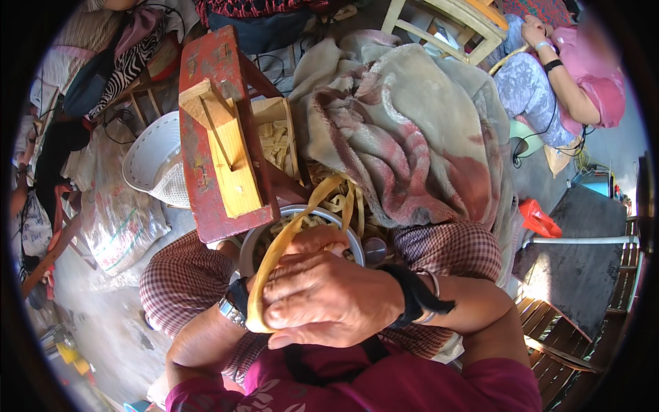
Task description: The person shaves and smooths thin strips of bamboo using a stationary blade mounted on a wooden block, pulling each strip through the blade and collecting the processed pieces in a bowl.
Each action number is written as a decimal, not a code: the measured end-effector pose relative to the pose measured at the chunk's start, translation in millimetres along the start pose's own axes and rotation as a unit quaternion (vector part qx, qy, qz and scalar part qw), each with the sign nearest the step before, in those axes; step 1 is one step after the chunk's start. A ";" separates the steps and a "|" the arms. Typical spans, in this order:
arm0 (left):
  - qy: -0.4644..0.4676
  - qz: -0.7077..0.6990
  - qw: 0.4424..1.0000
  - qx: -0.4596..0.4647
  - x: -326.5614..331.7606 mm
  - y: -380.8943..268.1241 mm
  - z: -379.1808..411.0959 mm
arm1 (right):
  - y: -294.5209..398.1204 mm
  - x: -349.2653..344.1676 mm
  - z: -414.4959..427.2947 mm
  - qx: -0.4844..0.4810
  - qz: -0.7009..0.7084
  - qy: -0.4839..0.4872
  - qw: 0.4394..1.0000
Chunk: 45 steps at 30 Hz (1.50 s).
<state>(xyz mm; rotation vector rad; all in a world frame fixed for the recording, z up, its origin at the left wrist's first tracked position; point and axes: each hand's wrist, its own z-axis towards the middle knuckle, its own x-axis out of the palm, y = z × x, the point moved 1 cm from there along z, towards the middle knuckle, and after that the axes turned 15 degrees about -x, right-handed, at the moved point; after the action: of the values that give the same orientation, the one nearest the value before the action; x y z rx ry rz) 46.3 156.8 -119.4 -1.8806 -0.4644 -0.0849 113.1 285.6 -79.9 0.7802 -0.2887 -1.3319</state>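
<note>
A long, flat yellow strip [280, 242] of limp material loops over the back of my hands. My right hand [329, 298], with a black cloth band and a bracelet at its wrist, is closed on the strip's lower bend. Behind and partly under it, my left hand [316, 239] is curled; what its fingers hold is hidden. A wristwatch [231, 311] shows on that arm. Both hands are above a metal basin [247, 250] of short cut pieces. More strips [347, 206] hang at the basin's far rim, beside a patterned fleece blanket [406, 123].
A worn red wooden bench [206, 56] bears a wooden block [234, 170] with a thin metal rod. Beside it are a box of cut pieces [275, 136], a white plastic basket [149, 154] and a clear plastic sack [116, 221]. Another person [576, 87] sits at upper right.
</note>
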 end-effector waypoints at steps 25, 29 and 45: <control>0.123 0.067 0.976 0.164 -30.5 -20.7 -56.4 | -34.4 -85.1 -17.1 0.219 0.250 -0.452 0.827; 0.129 0.012 0.991 -0.015 -28.9 -4.9 -56.0 | -23.4 -145.8 -16.5 0.115 0.218 -0.567 0.786; 0.087 0.103 0.955 -0.265 -49.4 70.4 1.1 | 4.5 -266.0 -91.6 0.073 0.071 -0.667 0.738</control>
<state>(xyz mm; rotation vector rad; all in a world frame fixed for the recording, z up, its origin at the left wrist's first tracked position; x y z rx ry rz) 25.8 124.4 -196.3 -2.4107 -0.1224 -0.2551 106.1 566.9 -79.7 -0.2427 -1.5706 -1.5238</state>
